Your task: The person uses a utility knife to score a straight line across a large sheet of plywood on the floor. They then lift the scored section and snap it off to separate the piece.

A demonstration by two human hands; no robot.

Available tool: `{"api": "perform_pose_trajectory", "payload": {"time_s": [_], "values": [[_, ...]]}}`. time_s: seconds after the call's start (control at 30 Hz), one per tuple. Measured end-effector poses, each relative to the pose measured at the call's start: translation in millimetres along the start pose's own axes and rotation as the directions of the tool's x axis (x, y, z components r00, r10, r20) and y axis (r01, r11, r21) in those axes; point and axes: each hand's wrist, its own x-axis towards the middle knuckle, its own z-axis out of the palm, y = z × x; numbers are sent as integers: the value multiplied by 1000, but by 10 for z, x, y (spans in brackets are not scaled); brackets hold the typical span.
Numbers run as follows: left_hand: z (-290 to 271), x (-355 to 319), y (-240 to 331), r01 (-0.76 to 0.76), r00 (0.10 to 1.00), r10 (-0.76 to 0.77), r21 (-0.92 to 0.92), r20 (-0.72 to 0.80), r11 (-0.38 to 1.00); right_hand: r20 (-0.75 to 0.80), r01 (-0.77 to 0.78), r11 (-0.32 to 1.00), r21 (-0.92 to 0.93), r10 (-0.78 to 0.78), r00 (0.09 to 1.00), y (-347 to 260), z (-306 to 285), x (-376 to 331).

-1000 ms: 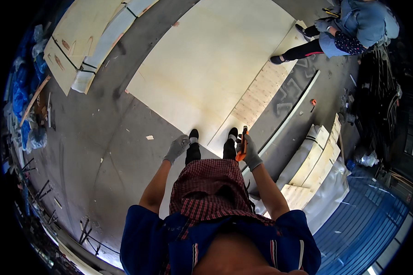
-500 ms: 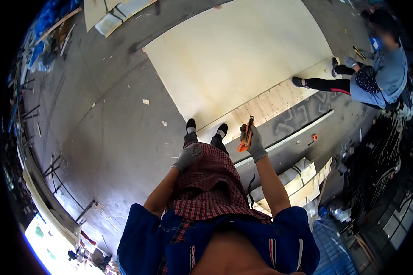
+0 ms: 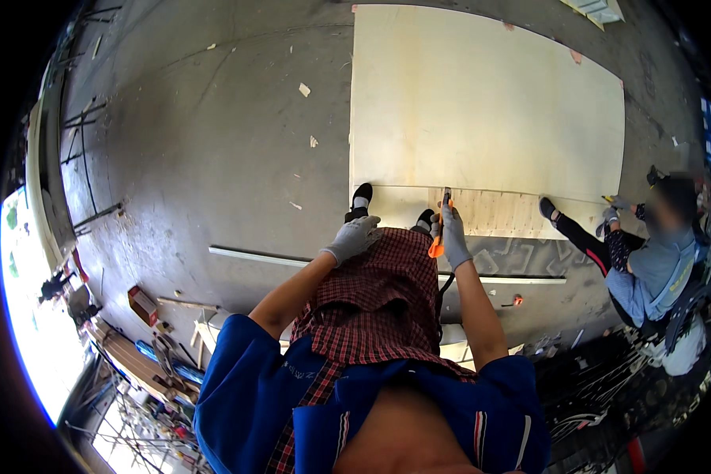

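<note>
My right hand (image 3: pixel 455 238), in a grey glove, is closed around an orange utility knife (image 3: pixel 437 247), its dark tip pointing away from me. My left hand (image 3: pixel 354 240), also gloved in grey, rests loosely before the checked apron (image 3: pixel 363 292), its fingers partly extended and holding nothing visible. Beyond my feet a large pale plywood sheet (image 3: pixel 482 103) lies flat on the floor. Along its near edge runs a narrower wooden strip (image 3: pixel 505 215) with rows of marks. One of my black shoes (image 3: pixel 362 193) stands on the left end of this strip.
At the right a co-worker (image 3: pixel 652 245) crouches, one foot on the strip, a small yellow tool (image 3: pixel 608 200) in a gloved hand. A long pale bar (image 3: pixel 268 257) lies across the floor behind my feet. An orange tape measure (image 3: pixel 517 300) lies nearby. Scraps (image 3: pixel 304 89) dot the floor.
My view has turned, so the sheet now lies squarer ahead and to the right. The left hand has loosened from a curl. The utility knife stays in my right hand.
</note>
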Motion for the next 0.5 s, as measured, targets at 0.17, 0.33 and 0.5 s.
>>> {"api": "perform_pose_trajectory", "payload": {"time_s": [0.17,0.33,0.5], "values": [[357,-212,-220,135,974,-152,-108,-170,985,210,132,900,-415,-46,977,-231,322,158],[971,-180,-238,138,913,-214,-232,-346,963,325,282,649,-706,-58,944,-28,83,718],[1464,-141,-34,142,958,-204,-283,-203,949,286,225,470,-853,61,956,204,-330,1206]]}}
